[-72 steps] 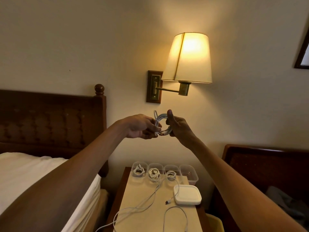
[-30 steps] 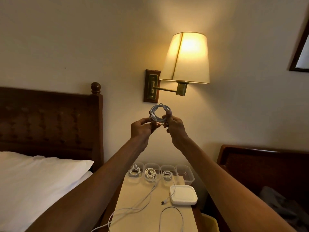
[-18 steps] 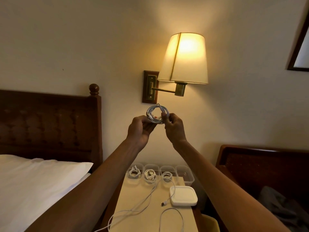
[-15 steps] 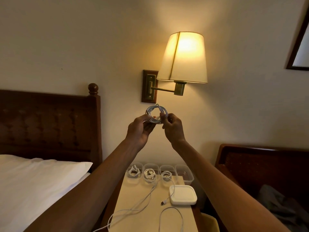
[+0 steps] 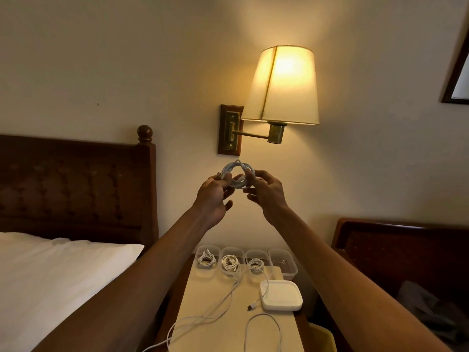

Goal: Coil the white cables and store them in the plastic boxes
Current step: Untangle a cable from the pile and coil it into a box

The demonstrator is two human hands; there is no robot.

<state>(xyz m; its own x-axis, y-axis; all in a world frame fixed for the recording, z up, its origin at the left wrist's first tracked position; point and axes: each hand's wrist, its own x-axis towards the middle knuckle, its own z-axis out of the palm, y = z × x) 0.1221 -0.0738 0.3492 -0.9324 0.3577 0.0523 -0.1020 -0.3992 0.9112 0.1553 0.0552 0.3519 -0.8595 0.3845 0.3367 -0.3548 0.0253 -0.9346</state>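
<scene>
A coiled white cable (image 5: 236,175) is held up in front of the wall, below the lamp. My left hand (image 5: 214,195) pinches its left side, where a plug end sticks out. My right hand (image 5: 266,190) pinches its right side. Far below, several clear plastic boxes stand in a row at the back of the nightstand. The three left boxes (image 5: 207,260) (image 5: 230,262) (image 5: 255,264) each hold a coiled cable. The rightmost box (image 5: 283,262) looks empty. Loose white cables (image 5: 223,304) trail over the nightstand top.
A stack of white lids (image 5: 281,295) lies on the nightstand (image 5: 203,334) by the boxes. A lit wall lamp (image 5: 284,85) hangs just above my hands. A bed with a dark headboard (image 5: 76,184) is at the left, a dark chair (image 5: 401,250) at the right.
The coil has turned from edge-on to an open ring facing me. Both hands shifted a little left and lower, and their fingers have spread looser around the coil.
</scene>
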